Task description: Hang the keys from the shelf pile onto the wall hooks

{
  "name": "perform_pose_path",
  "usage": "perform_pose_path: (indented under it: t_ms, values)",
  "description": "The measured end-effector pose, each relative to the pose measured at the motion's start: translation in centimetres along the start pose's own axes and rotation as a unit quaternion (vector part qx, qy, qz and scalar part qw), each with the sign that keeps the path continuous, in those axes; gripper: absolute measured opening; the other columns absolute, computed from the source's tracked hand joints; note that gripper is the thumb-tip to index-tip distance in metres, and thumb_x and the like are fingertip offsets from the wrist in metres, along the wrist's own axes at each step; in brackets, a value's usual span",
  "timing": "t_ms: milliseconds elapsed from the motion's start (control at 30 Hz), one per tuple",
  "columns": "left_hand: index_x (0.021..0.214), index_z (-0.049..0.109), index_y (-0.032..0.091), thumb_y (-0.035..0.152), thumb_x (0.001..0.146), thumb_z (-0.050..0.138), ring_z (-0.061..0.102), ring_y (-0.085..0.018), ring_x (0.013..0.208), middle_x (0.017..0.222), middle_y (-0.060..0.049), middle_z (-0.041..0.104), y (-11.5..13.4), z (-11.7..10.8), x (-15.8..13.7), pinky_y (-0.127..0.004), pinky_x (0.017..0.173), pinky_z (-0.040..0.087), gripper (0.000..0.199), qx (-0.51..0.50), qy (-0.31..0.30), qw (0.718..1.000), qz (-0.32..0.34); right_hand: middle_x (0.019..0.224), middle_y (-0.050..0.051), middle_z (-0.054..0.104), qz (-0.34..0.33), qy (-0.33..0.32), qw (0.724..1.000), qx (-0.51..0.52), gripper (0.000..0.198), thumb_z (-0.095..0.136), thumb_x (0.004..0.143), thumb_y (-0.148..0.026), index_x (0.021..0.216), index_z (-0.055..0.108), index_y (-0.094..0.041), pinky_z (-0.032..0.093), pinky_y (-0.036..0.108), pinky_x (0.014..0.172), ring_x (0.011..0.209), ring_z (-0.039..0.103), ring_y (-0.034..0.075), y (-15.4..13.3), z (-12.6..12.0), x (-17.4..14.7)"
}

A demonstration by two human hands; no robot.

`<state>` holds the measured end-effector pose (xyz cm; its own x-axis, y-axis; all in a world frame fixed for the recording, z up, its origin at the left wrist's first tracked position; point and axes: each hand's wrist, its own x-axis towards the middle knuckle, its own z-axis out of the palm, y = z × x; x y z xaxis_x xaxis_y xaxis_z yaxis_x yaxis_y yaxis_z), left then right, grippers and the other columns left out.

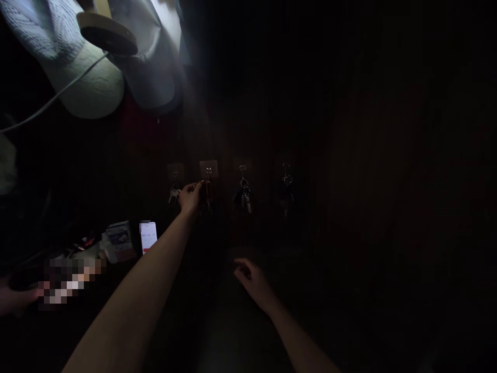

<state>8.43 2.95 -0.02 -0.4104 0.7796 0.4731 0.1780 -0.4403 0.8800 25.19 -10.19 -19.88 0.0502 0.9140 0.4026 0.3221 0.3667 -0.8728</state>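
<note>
My left hand [189, 197] reaches up to a dark wall, its fingers closed at a bunch of keys with a reddish tag [209, 192]. Those keys hang from a clear adhesive hook [208, 170]. Just left of the hand, another set of silver keys [173, 195] hangs on its own hook. My right hand [250, 277] hovers lower down, fingers loosely curled and apart, with nothing in it. Farther right hang a key bunch [244, 197] and a dimmer one [287, 181]. Darkness hides the exact finger contact.
Pale caps [93, 83] and a round lamp-like disc [106, 35] with a white cable [58, 96] are at upper left. A lit phone [148, 237] stands beside a small box [121, 241]. Another person's hand [17, 299] shows at lower left, near a blurred patch.
</note>
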Motion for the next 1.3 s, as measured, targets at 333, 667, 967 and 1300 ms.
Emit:
perform_pose_path:
  t_ms: [333,667,967,1300]
  values:
    - [0.088,0.062,0.012,0.046,0.064,0.063,0.055,-0.01,0.052,0.068,-0.003,0.063,-3.5,0.5,-3.1,-0.023,0.052,0.044,0.042,-0.069,-0.046,0.991,-0.103,0.089,0.004,0.065,0.001,-0.011,1.0,-0.017,0.026,0.052,0.077,-0.031,0.099,0.063,-0.021,0.044,0.031,0.077,0.086,0.06,0.018,-0.2,-0.1,0.1]
    - [0.088,0.063,0.013,0.031,0.063,0.066,0.06,-0.012,0.061,0.07,-0.002,0.065,-6.2,-0.4,-6.6,-0.021,0.057,0.045,0.03,-0.111,-0.072,0.983,-0.125,0.09,0.004,0.065,-0.001,-0.028,0.999,-0.045,0.025,0.051,0.079,-0.031,0.098,0.063,-0.022,0.044,0.03,0.078,0.087,0.059,0.018,-0.4,-0.3,0.0]
    - [0.091,0.062,0.013,0.024,0.066,0.067,0.065,-0.012,0.069,0.08,-0.006,0.068,-9.4,-2.3,-9.3,-0.024,0.067,0.048,0.028,-0.133,-0.114,0.968,-0.182,0.089,0.004,0.066,0.003,-0.028,0.999,-0.043,0.025,0.051,0.077,-0.031,0.095,0.064,-0.021,0.044,0.03,0.075,0.084,0.06,0.018,-0.6,-0.3,0.1]
    - [0.091,0.065,0.014,0.03,0.064,0.069,0.065,-0.014,0.072,0.086,-0.008,0.069,-11.5,-5.9,-11.2,-0.025,0.067,0.049,0.032,-0.11,-0.152,0.962,-0.201,0.096,0.006,0.066,0.013,-0.045,0.997,-0.066,0.028,0.05,0.076,-0.032,0.097,0.064,-0.019,0.045,0.032,0.077,0.088,0.06,0.02,-0.8,-0.4,0.2]
